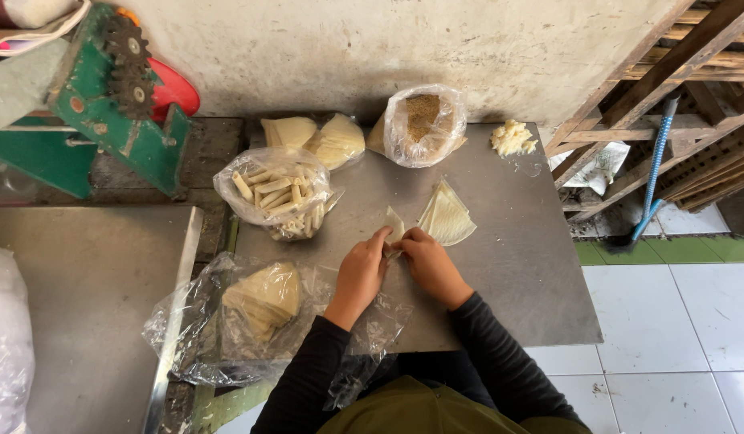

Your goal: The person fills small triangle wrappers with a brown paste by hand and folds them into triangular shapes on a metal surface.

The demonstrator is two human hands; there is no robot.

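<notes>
Both hands meet at the middle of the grey metal table (517, 265), pinching a thin, pale triangular pastry wrapper (394, 226). The left hand (362, 273) grips its left edge with bent fingers, and the right hand (429, 261) closes on its lower right edge. The wrapper stands partly lifted off the table, its tip pointing away from the person, long axis running from near to far. Its lower part is hidden behind the fingers, so whether anything lies inside cannot be told.

Just right of it, a fanned stack of the same pale wrappers (447, 215) lies flat on the table, not touching the hands.

A clear plastic bag (275, 193) further left holds pale rolled sticks, a few spilling from its mouth. A second clear bag (424, 124) at the far edge holds a brownish crumbly filling. A crumpled clear bag (251, 317) near the left elbow holds a folded pile of pale sheets and overhangs the table edge. Two more pale sheet bundles (312, 137) lie at the far left corner, and a small yellowish lump (513, 138) sits at the far right.

The green machine with gear wheels (119, 88) at top left is cut off by the frame.
</notes>
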